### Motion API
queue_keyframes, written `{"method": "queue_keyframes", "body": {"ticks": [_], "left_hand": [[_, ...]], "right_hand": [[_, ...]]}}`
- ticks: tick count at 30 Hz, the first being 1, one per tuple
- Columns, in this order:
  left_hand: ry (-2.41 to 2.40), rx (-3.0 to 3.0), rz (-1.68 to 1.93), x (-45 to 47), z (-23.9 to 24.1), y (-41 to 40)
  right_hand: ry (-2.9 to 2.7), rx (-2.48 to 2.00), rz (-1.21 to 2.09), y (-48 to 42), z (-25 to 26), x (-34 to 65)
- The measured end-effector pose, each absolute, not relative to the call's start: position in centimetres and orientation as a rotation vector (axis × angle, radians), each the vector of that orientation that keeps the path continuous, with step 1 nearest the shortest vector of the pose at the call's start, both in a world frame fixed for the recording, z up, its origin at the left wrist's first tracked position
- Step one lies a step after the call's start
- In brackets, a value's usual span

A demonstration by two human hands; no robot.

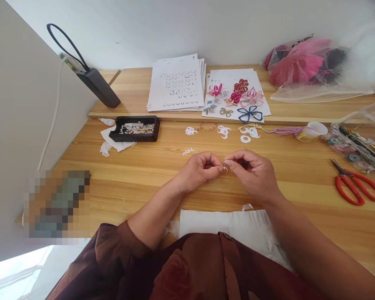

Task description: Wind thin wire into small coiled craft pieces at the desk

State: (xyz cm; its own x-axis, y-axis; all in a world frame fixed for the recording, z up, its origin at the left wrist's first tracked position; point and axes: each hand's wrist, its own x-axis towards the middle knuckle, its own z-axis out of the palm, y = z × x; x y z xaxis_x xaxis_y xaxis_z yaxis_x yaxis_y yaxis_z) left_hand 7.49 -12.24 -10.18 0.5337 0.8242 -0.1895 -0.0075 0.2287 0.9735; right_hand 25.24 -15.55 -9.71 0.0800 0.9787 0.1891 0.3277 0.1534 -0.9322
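My left hand (201, 170) pinches a small curved pink-and-white piece (225, 169) between thumb and index finger. Close beside it, my right hand (253, 171) has its thumb and index fingertips pressed together. What they grip is too fine to make out; a faint thin strand seems to run near the fingertips. Just beyond my hands lie small white paper crescents (188, 151), larger white crescent cutouts (224, 132) and a white paper ring (245, 139). Little copper-coloured thread pieces (213, 126) rest among them.
Red-handled pliers (359, 187) lie right, below a clear box (362, 141) of spools and tools. A white cup (314, 130) with purple thread (283, 130) lies tipped. A black bead tray (134, 129) sits left. Cut-out sheets (178, 83) and thread flowers (236, 98) occupy the raised shelf.
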Motion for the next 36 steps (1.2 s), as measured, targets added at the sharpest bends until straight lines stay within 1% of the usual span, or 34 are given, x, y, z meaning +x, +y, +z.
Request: {"method": "queue_keyframes", "body": {"ticks": [6,10,13,16,22,24,26,29,36], "left_hand": [[0.823,1.129,0.739,7.5,-10.1,-12.1],[0.828,1.042,0.845,7.8,-10.3,-12.0],[0.855,1.035,0.918,7.9,-10.5,-11.8],[0.921,1.081,0.965,7.9,-10.8,-11.7],[0.986,1.225,0.974,7.9,-10.9,-11.6],[0.979,1.28,0.918,7.8,-10.9,-11.8],[0.957,1.312,0.839,7.8,-10.8,-11.9],[0.906,1.297,0.749,7.6,-10.5,-12.1],[0.803,1.185,0.679,7.5,-9.9,-12.2]], "right_hand": [[-1.111,-1.348,1.223,-15.1,-10.4,25.2],[-1.019,-1.35,1.368,-15.3,-10.7,24.8],[-1.08,-1.394,1.346,-15.6,-10.4,24.5],[-1.229,-1.44,1.222,-16.0,-10.1,24.2],[-1.51,-1.473,0.753,-16.7,-10.0,24.0],[-1.566,-1.468,0.613,-16.8,-9.8,24.2],[-1.595,-1.454,0.54,-16.7,-9.6,24.5],[-1.57,-1.431,0.572,-16.3,-9.4,24.9],[-1.263,-1.392,1.025,-15.2,-9.7,25.3]]}}
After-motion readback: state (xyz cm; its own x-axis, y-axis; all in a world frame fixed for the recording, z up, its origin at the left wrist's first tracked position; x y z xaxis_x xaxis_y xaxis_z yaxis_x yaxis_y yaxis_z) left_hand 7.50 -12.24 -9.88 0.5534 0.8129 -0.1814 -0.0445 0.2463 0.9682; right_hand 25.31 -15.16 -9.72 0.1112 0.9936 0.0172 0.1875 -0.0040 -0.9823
